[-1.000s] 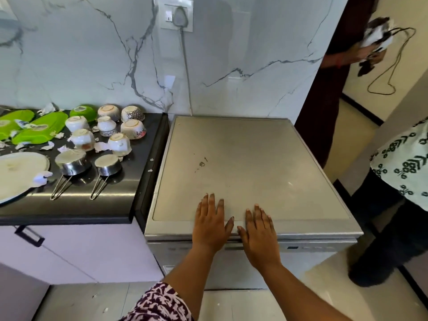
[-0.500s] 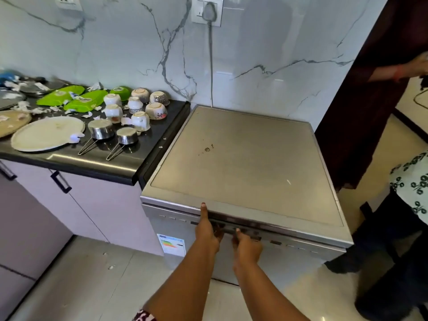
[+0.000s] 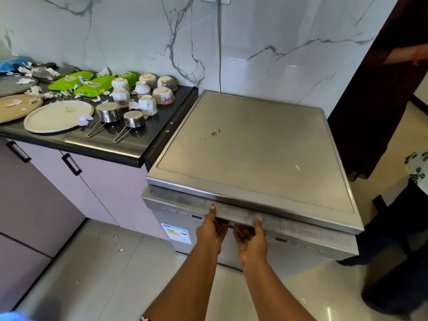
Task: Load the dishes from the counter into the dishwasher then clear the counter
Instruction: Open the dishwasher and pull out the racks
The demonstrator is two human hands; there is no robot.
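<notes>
A steel dishwasher (image 3: 252,156) stands right of the dark counter (image 3: 129,149). Its door (image 3: 301,230) is tipped out a little at the top. My left hand (image 3: 212,230) and my right hand (image 3: 251,239) grip the door's top edge side by side, thumbs on top and fingers hooked underneath. On the counter lie upturned white cups (image 3: 147,104), patterned bowls (image 3: 163,95), two small steel pans (image 3: 108,112), green dishes (image 3: 92,88) and round plates (image 3: 59,115).
Torn paper scraps litter the counter and the floor. A person in dark clothes (image 3: 379,89) stands at the right behind the dishwasher, another person's leg (image 3: 393,262) is close at its right front. Cabinet handles (image 3: 71,164) jut out below the counter.
My hands slid from the dishwasher's top to the door's upper edge and took hold of it. The door has come out slightly. My view pulled back.
</notes>
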